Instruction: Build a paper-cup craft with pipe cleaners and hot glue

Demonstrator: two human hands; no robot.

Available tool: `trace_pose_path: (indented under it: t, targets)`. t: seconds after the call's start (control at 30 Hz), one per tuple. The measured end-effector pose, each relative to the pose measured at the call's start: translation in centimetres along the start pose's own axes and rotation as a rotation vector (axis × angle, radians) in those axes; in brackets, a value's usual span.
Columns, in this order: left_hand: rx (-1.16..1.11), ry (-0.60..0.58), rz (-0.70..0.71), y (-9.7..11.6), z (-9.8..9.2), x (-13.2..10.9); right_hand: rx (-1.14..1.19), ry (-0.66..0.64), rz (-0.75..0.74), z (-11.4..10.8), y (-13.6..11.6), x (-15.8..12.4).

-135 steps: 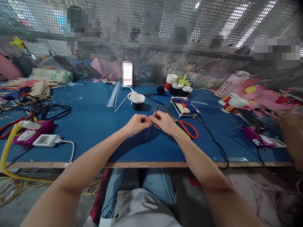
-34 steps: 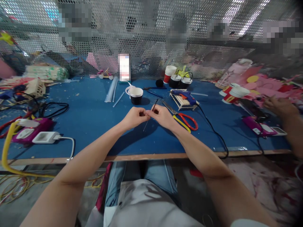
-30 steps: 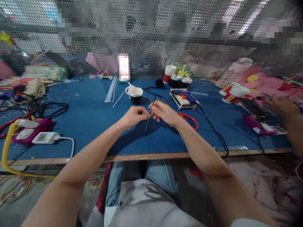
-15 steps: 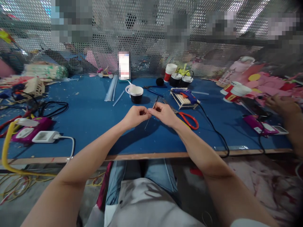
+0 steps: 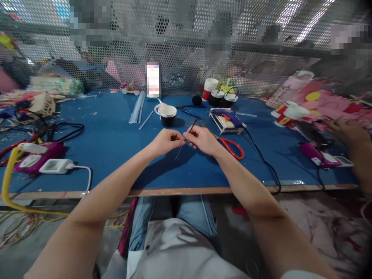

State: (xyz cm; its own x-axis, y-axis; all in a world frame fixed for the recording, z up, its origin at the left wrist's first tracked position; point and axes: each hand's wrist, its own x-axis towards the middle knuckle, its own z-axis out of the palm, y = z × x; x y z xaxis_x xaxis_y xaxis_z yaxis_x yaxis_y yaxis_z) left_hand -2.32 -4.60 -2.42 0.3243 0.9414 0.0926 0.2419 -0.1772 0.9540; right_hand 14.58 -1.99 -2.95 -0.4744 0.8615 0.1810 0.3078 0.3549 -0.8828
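Note:
My left hand [image 5: 166, 142] and my right hand [image 5: 203, 139] meet above the middle of the blue table [image 5: 116, 155], fingers pinched. Between them runs a thin dark stick [image 5: 192, 126], tilted up to the right, with its lower end poking out below the fingers. Both hands pinch this stick. Red-handled scissors [image 5: 231, 146] lie just right of my right hand. A black paper cup [image 5: 168, 115] stands behind my hands.
A blue glue gun [image 5: 229, 114] rests on a small wooden rack, its black cord trailing to the table's front edge. Power strips [image 5: 43, 162] and cables lie at the left. Cups, pink foam pieces and another person's hand [image 5: 345, 131] occupy the right. A perforated metal screen backs the table.
My hands stay together on the stick; the right hand lifted briefly, then returned, and its fingers shifted slightly along the stick. The other person's hand at the right moved little.

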Motion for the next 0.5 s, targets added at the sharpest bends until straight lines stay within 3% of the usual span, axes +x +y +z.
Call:
trace_pose_path:
  t: [0.23, 0.4, 0.5]
  targets:
    - [0.044, 0.008, 0.011, -0.13, 0.22, 0.06, -0.161, 0.128, -0.04, 0.4, -0.51, -0.15]
    - [-0.067, -0.042, -0.034, -0.09, -0.06, -0.12, 0.17, -0.124, -0.033, 0.12, -0.51, -0.19]
    - [-0.099, -0.086, -0.1, 0.07, -0.1, -0.23, 0.215, -0.203, -0.037, -0.09, -0.33, -0.14]
